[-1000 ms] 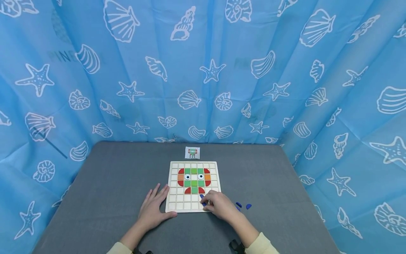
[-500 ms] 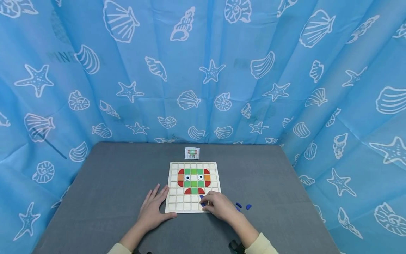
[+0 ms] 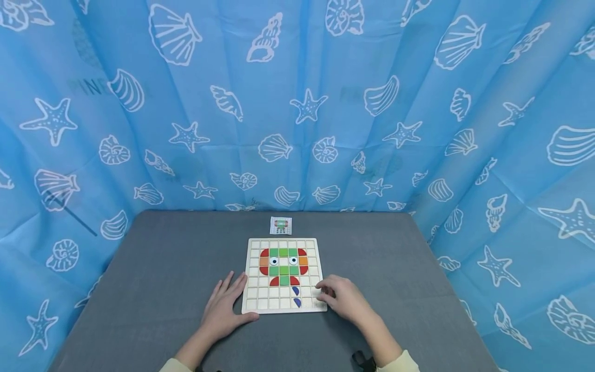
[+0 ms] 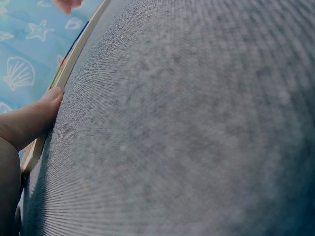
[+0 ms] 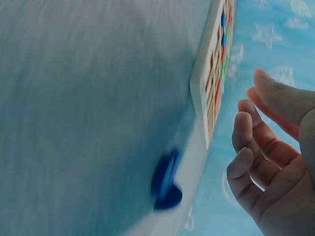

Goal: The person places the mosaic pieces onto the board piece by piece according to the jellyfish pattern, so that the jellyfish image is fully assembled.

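A pale wooden grid board [image 3: 256, 305] lies on the table, bearing a face pattern of red, green and orange tiles with two eye tiles [image 3: 274, 261]. Below the pattern, two blue half-round pieces [image 3: 297, 303] sit in cells, one above the other. My left hand [image 3: 224, 306] is spread at the board's left side, its thumb [image 4: 42, 112] touching the front edge. Just over the right edge hovers my right hand [image 3: 346, 298], fingers loosely bent and nothing seen between them. Loose blue pieces [image 5: 167, 182] lie on the cloth, blurred in the right wrist view and hidden in the head view.
A small printed card [image 3: 281, 226] with a matching picture lies behind the board. Grey cloth [image 3: 186, 258] covers the table. Blue curtains [image 3: 297, 103] with white shells and starfish hang at the back and sides.
My right hand has let go of the lower blue piece and moved right, off the two blue pieces, to the board's right edge. My left hand has stayed put.
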`<state>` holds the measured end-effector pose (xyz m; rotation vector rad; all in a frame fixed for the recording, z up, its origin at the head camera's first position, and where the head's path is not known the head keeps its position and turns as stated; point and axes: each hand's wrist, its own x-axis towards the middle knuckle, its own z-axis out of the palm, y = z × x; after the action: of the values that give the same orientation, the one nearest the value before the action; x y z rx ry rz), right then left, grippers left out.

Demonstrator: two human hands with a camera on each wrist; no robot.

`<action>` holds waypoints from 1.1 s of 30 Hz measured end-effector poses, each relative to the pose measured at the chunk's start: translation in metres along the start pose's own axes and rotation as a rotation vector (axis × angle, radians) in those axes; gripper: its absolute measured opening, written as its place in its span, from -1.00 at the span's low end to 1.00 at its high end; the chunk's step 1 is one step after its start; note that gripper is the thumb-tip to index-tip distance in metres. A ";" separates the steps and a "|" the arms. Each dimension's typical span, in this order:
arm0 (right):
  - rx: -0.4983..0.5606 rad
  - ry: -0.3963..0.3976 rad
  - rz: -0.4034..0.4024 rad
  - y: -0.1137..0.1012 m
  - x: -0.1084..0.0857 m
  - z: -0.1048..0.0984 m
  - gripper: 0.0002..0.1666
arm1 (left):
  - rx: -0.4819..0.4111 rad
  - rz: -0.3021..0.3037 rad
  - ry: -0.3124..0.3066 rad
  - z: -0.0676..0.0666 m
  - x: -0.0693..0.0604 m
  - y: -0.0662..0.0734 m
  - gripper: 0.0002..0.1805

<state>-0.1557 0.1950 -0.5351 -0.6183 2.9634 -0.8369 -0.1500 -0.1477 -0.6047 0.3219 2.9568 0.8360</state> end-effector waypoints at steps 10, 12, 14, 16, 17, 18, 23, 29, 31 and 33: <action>0.041 0.007 0.183 0.041 -0.030 -0.029 -0.73 | 0.013 -0.016 -0.011 0.003 -0.001 -0.001 0.31; 0.051 -0.024 0.226 0.050 -0.036 -0.036 -0.69 | 0.015 -0.014 -0.009 0.003 -0.001 -0.001 0.31; 0.059 -0.064 0.280 0.059 -0.042 -0.041 -0.67 | 0.013 -0.012 -0.007 0.003 -0.001 -0.001 0.31; 0.064 -0.108 0.332 0.066 -0.048 -0.046 -0.66 | 0.012 -0.010 -0.008 0.003 -0.001 -0.001 0.30; 0.065 -0.126 0.350 0.069 -0.050 -0.047 -0.67 | 0.009 -0.009 -0.009 0.003 -0.001 -0.001 0.30; 0.069 -0.140 0.359 0.072 -0.051 -0.048 -0.68 | 0.005 -0.009 -0.013 0.002 -0.001 -0.001 0.30; 0.090 -0.133 0.325 0.080 -0.052 -0.043 -0.81 | -0.005 -0.012 -0.007 0.001 -0.001 -0.003 0.30; 0.093 -0.054 0.372 0.080 -0.044 -0.036 -0.91 | 0.002 -0.007 -0.008 0.002 0.000 -0.003 0.30; 0.102 -0.044 0.387 0.081 -0.042 -0.036 -0.86 | 0.002 -0.004 -0.010 0.002 0.001 -0.003 0.29; 0.114 -0.053 0.379 0.084 -0.042 -0.039 -0.80 | -0.001 -0.001 -0.010 0.002 0.001 -0.002 0.29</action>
<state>-0.1522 0.2959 -0.5484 -0.0662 2.8212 -0.9211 -0.1509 -0.1482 -0.6079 0.3229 2.9474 0.8332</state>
